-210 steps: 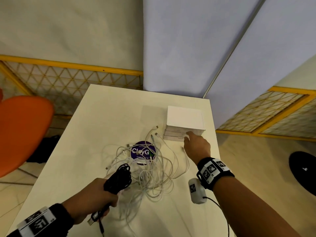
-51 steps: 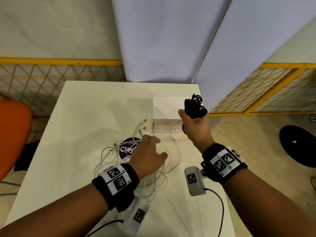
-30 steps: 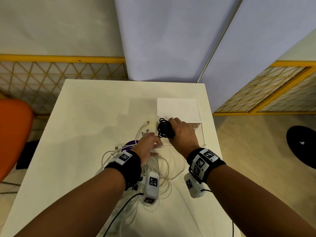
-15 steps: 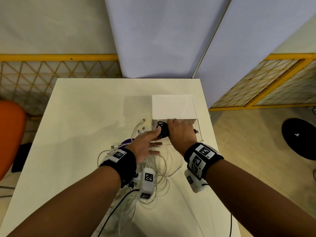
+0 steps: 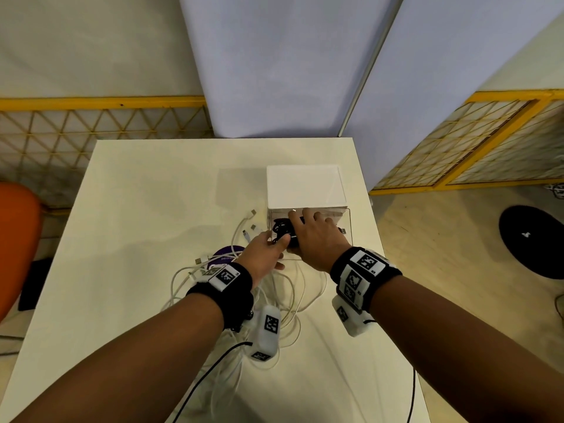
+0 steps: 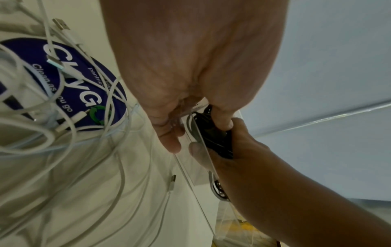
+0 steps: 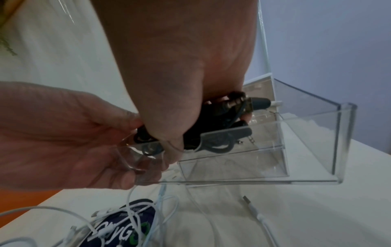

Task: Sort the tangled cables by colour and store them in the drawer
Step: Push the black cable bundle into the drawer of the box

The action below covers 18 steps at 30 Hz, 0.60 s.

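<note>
The bundle of black cables (image 5: 282, 228) is held inside the clear drawer (image 5: 346, 222), which is pulled out of the white drawer unit (image 5: 305, 187) at the far right of the table (image 5: 137, 193). It is gripped by the right hand (image 5: 314, 239), whose fingers are curled round it, and it does not appear to be released yet. The left hand (image 5: 262, 254) is placed at the drawer's near left corner, with its thumb set against the bundle and its other fingers against the clear wall; its fingers are only loosely bent.

The black group is judged to be nearly stored. The white cables (image 5: 283, 300) are left tangled on the table in front of the unit, some lying across a purple round sticker (image 5: 224, 254), so roughly half of the work is judged to remain, along with closing the drawer.

From the head view the whole layout is given, but the grip is hidden by the backs of the hands. In the right wrist view the black plugs (image 7: 251, 103) are seen projecting past the fingers, above the drawer's clear floor. In the left wrist view the thumb (image 6: 222, 117) is shown pressing the bundle (image 6: 215, 138).
</note>
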### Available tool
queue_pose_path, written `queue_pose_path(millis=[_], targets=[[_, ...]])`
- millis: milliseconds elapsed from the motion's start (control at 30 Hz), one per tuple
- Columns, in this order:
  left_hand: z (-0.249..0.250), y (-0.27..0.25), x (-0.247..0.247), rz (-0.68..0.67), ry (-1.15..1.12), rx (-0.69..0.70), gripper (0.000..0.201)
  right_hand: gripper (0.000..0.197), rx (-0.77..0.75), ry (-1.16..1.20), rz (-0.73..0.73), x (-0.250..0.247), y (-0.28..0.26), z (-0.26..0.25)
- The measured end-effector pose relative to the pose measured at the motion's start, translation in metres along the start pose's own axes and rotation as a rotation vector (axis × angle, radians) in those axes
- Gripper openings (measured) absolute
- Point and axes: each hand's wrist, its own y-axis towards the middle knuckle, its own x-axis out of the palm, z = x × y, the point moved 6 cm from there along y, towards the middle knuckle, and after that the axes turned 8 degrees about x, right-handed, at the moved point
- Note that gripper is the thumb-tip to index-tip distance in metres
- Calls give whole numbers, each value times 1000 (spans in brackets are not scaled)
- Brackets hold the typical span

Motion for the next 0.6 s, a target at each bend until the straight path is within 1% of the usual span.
queue_pose_path(millis=[67, 200, 400, 500, 600], targets=[[0, 0, 0, 18, -13, -25, 41, 74, -8, 0, -1, 0, 0, 1], [-1, -1, -3, 76, -187, -106, 37, 72, -41, 41, -29, -2, -1, 3], [2, -5, -1, 72, -348, -157, 29, 71, -75, 58, -73, -2, 0, 1], [4, -7, 2, 59, -427, -188, 33, 69, -89, 121, -92, -4, 0, 0], [6, -9, 5, 51, -483, -203, 34, 64, -91, 258, -114, -6, 0, 5]])
